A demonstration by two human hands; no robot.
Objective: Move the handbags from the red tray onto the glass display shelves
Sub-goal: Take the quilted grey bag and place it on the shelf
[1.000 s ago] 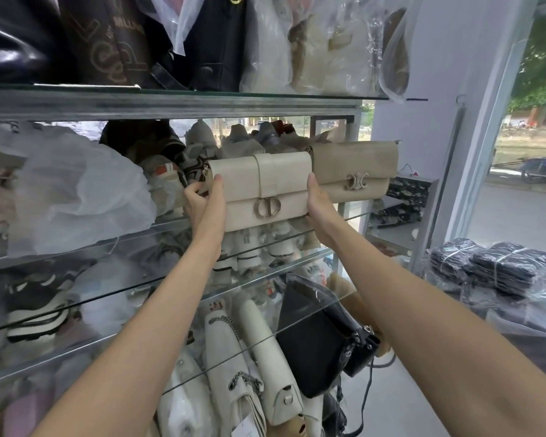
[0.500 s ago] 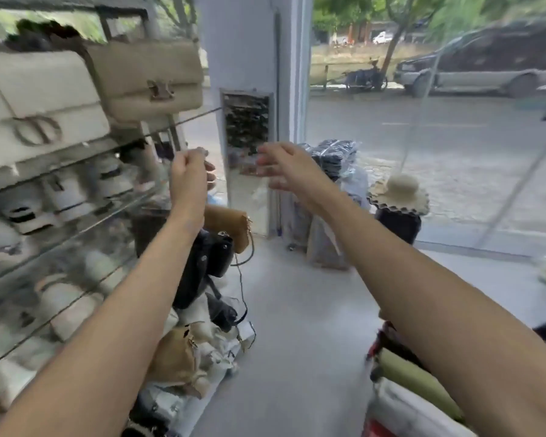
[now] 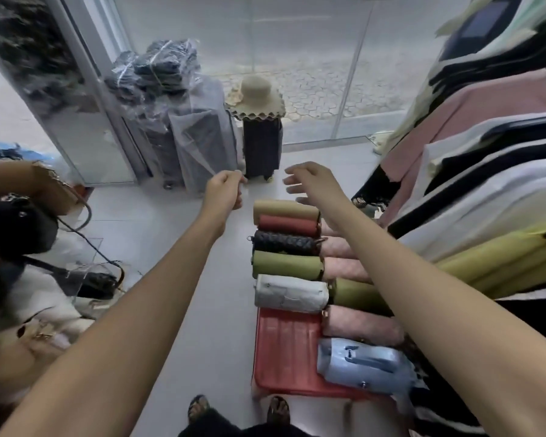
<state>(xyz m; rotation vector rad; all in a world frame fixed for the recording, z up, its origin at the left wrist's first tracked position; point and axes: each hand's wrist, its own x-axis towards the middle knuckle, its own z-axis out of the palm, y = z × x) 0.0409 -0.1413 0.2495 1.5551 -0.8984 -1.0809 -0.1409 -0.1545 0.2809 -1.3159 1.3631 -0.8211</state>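
A red tray (image 3: 284, 351) lies on the floor in front of my feet with several handbags standing in two rows. The left row holds a beige bag (image 3: 286, 209), a rust bag (image 3: 287, 225), a black woven bag (image 3: 284, 242), an olive bag (image 3: 286, 264) and a white bag (image 3: 290, 293). A light blue bag (image 3: 364, 364) and a pink bag (image 3: 360, 324) sit in the right row. My left hand (image 3: 223, 192) hovers left of the tray with fingers curled and nothing in it. My right hand (image 3: 312, 181) is spread open above the far end of the tray.
Clothes (image 3: 486, 184) hang on a rack at the right, close to the tray. Plastic-wrapped bundles (image 3: 158, 74), a dark suitcase (image 3: 262, 146) and a straw hat (image 3: 256, 94) stand by the glass wall ahead. Bags (image 3: 16, 228) on the low shelves crowd the left edge.
Both hands let go of the cream bag on the glass shelf. My view swung right and down from the shelves to the red tray, and my hands now hover over it.
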